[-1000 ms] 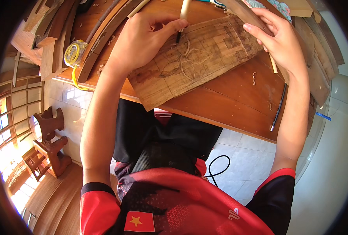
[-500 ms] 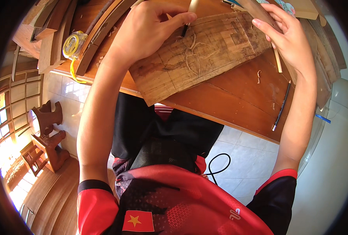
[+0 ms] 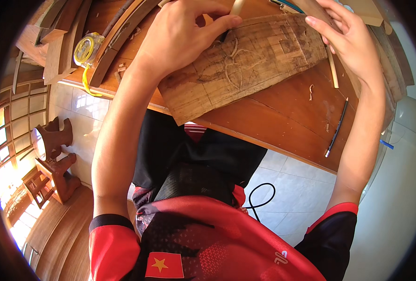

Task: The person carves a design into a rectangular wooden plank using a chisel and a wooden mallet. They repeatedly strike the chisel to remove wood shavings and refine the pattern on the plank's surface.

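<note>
My left hand [image 3: 182,37] is closed around a carving chisel with a pale wooden handle [image 3: 237,6]. Its dark blade [image 3: 224,35] meets a carved wooden board [image 3: 208,86], where grooves outline a leaf-like shape. The board lies slanted on the table, one corner jutting past the near edge. In my right hand [image 3: 350,44] is a brown length of wood [image 3: 314,13], its far end cut off by the top of the picture. A pale wooden rod [image 3: 333,72] lies on the table just below the right hand.
A pencil [image 3: 336,126] and a curled shaving [image 3: 311,92] lie on the brown table [image 3: 283,112]. At left are a tape measure [image 3: 87,49] and wood strips [image 3: 116,42]. More boards [image 3: 390,70] line the right side. A black cable [image 3: 262,185] loops over the floor.
My left hand and the chisel have shifted slightly right along the board. The right hand has also edged right with its piece of wood, still held above the board's far right corner.
</note>
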`<state>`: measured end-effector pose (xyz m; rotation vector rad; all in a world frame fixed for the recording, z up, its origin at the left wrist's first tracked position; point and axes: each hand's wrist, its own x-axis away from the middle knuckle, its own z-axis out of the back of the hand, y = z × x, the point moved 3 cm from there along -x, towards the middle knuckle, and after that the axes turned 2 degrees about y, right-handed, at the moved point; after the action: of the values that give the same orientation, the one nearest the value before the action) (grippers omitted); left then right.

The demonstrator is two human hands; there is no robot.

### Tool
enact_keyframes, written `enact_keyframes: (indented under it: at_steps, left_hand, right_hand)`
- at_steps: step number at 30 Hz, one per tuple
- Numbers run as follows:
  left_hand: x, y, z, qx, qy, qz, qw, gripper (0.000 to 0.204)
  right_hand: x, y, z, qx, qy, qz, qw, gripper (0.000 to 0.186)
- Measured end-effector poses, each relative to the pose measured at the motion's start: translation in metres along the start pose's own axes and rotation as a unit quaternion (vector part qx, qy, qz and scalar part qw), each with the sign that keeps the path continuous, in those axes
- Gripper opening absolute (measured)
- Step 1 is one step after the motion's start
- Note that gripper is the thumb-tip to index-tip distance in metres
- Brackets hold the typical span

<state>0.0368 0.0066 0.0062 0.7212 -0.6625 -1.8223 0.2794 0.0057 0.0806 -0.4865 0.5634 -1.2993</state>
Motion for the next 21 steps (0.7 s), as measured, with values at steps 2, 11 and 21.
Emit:
enact_keyframes:
  at_steps: [2,11,21]
  left_hand:
    - [0.003,-0.006,-0.002,-0.009,0.029,-0.017,0.999,0.04]
    - [0.002,-0.009,-0.004,-0.029,0.037,-0.022,0.999,0.042]
    - [0.001,-0.009,-0.004,-0.023,0.033,-0.028,0.999,0.041]
  right_hand:
    - [-0.015,0.007,0.008,0.004,-0.028,-0.075,0.997,0.028]
    - [-0.036,0.022,0.007,-0.014,-0.076,-0.014,0.997,0.034]
    - [-0.038,0.033,0.009,-0.139,-0.107,-0.015,0.984,0.034]
